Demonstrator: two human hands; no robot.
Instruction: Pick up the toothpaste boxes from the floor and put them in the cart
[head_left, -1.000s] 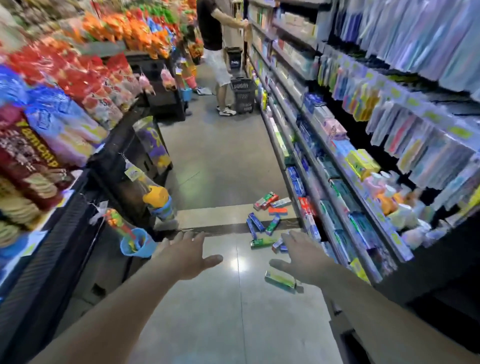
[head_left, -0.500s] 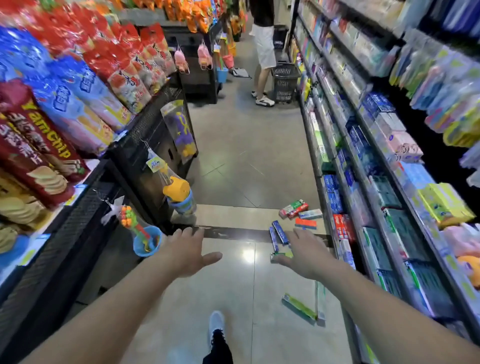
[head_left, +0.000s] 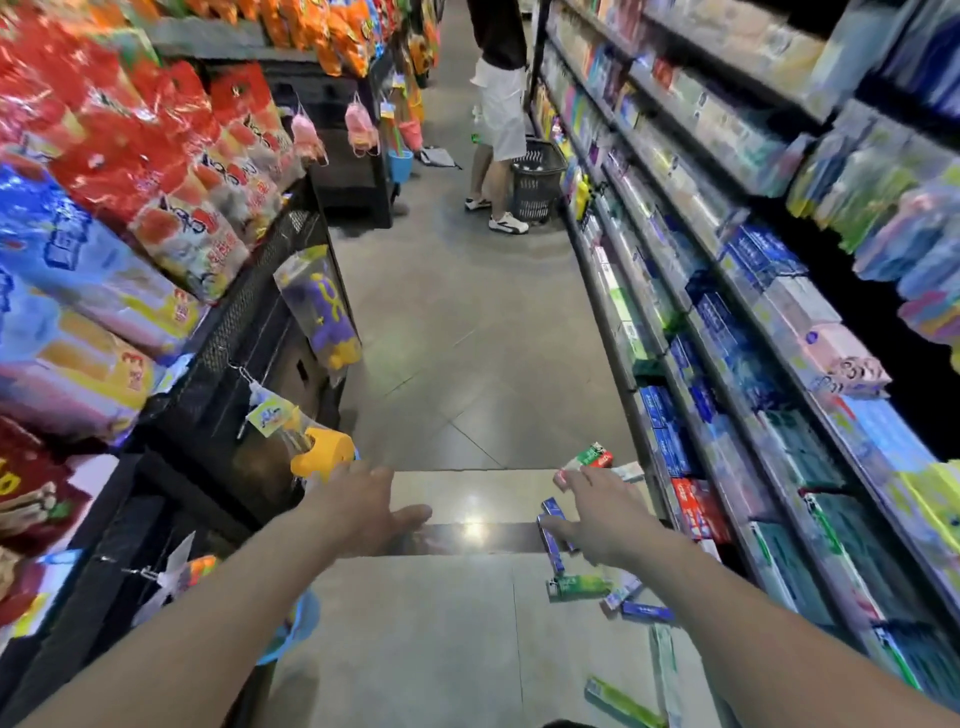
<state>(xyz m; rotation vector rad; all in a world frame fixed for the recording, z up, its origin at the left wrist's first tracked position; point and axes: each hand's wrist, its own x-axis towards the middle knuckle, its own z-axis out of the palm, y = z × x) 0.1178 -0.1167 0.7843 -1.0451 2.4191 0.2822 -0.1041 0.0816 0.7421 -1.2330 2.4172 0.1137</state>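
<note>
Toothpaste boxes (head_left: 579, 587) are seen scattered on the grey floor (head_left: 467, 332) at the foot of the right-hand shelving (head_left: 727, 322), some blue, some green, one red-and-green box (head_left: 592, 457) lying farthest up the aisle. No box is held. The right hand (head_left: 597, 512) is stretched forward above the boxes, fingers spread and relaxed, nothing gripped. The left hand (head_left: 358, 506) is extended forward too, palm down, fingers straight, empty. A dark floor strip (head_left: 483, 538) is crossed beneath both hands. Snack bags (head_left: 156, 156) are stacked on the left. Farther up the aisle a person (head_left: 498, 104) is stood beside a black shopping basket (head_left: 537, 182).
</note>
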